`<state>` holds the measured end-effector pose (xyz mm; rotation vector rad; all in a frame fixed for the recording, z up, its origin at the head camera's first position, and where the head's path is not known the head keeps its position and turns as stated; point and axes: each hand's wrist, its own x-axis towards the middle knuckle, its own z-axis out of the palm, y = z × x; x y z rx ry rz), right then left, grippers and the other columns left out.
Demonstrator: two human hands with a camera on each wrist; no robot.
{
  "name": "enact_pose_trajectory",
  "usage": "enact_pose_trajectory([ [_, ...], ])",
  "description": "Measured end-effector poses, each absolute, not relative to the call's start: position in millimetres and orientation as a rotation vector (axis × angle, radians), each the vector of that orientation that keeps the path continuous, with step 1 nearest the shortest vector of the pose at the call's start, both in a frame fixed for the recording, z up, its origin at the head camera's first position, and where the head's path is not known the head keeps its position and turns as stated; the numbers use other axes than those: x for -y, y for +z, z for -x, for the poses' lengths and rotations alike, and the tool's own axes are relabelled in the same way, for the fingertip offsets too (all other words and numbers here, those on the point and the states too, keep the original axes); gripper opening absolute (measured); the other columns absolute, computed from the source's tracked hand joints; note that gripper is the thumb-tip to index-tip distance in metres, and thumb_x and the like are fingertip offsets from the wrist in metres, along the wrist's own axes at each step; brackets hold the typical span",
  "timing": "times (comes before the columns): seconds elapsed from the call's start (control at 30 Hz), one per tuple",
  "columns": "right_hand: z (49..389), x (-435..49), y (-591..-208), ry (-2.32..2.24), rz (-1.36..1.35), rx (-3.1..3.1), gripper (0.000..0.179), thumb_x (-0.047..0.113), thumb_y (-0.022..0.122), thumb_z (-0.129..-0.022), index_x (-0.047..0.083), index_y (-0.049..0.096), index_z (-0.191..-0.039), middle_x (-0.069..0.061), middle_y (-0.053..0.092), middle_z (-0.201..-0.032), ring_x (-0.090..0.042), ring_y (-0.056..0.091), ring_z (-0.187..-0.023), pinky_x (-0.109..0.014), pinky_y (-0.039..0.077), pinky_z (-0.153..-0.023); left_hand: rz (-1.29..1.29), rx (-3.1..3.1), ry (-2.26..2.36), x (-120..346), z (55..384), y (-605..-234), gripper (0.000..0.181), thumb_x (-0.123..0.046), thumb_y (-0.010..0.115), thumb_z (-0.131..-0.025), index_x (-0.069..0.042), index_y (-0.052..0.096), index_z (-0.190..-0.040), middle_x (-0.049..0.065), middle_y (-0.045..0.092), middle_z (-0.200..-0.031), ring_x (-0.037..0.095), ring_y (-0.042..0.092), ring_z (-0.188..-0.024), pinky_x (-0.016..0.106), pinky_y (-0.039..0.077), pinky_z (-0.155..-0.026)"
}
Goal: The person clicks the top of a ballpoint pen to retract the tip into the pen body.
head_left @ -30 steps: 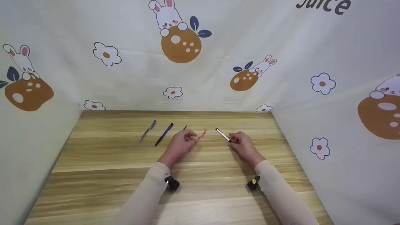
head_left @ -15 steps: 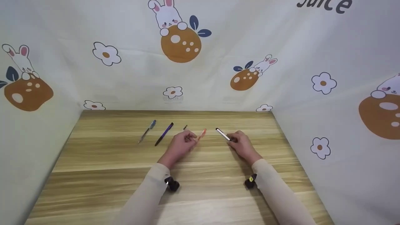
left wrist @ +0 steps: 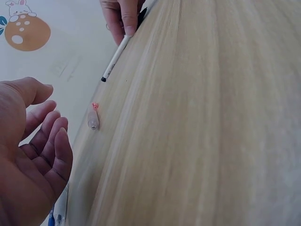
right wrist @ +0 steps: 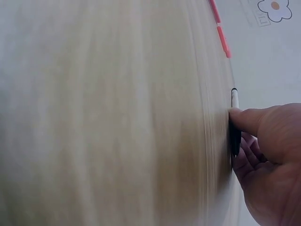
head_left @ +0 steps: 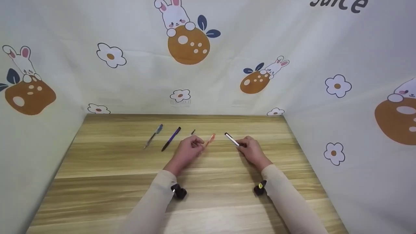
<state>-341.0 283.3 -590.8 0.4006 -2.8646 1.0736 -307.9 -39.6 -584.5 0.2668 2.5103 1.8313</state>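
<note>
My right hand (head_left: 255, 151) pinches the black end of a white pen (head_left: 231, 139) between thumb and fingers, low at the tabletop. In the right wrist view the thumb lies over the pen's black part (right wrist: 234, 136). My left hand (head_left: 188, 148) hovers beside an orange pen (head_left: 211, 139), fingers loosely curled. The left wrist view shows nothing between those fingers, and the orange pen (left wrist: 93, 117) lies apart from them. Behind the left hand only the dark tip of another pen (head_left: 193, 131) shows; the rest of it is hidden.
Left of the hands, a purple-and-black pen (head_left: 171, 139) and a clear pen with a blue-grey end (head_left: 153, 136) lie slanted on the wooden table (head_left: 107, 188). Printed cloth walls (head_left: 136, 78) enclose the table at the back and both sides.
My right wrist has shifted slightly left, and the white pen's black end has turned up a little in its grip. The left hand has stayed nearly still; the other pens lie as before.
</note>
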Motion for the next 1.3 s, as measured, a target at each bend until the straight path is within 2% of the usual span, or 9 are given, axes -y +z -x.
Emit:
enact_pose_trajectory([
  [0.57,338.9,-278.2,-592.4,1.034,-0.414,2.789,0.019,-0.002,0.080,-0.098,0.000,0.085,-0.116,-0.007,0.069,-0.092,-0.022,0.061,-0.087,-0.039,0.052,-0.079,-0.264,-2.439,1.868,44.9,307.1,-584.8,0.017,-0.007,0.072,-0.099,-0.002,0.076,-0.115,0.005,0.071,-0.100,0.018,0.067,-0.082,0.028,0.057,-0.070],
  [1.03,335.9,-277.5,-590.4,1.031,-0.427,2.767,0.017,-0.002,0.080,-0.097,0.000,0.084,-0.114,-0.011,0.075,-0.097,-0.029,0.069,-0.094,-0.049,0.057,-0.088,-0.241,-2.504,1.807,46.3,308.4,-583.3,0.013,-0.008,0.074,-0.099,-0.007,0.077,-0.112,0.003,0.072,-0.100,0.017,0.067,-0.090,0.031,0.057,-0.079],
  [1.3,332.5,-267.1,-584.9,1.195,-0.378,2.755,0.015,-0.003,0.077,-0.099,-0.002,0.082,-0.113,-0.009,0.076,-0.100,-0.025,0.068,-0.097,-0.044,0.056,-0.091,-0.255,-2.497,1.807,44.3,310.4,-579.0,0.014,-0.007,0.069,-0.099,-0.009,0.078,-0.110,0.003,0.072,-0.101,0.019,0.066,-0.093,0.033,0.055,-0.082],
])
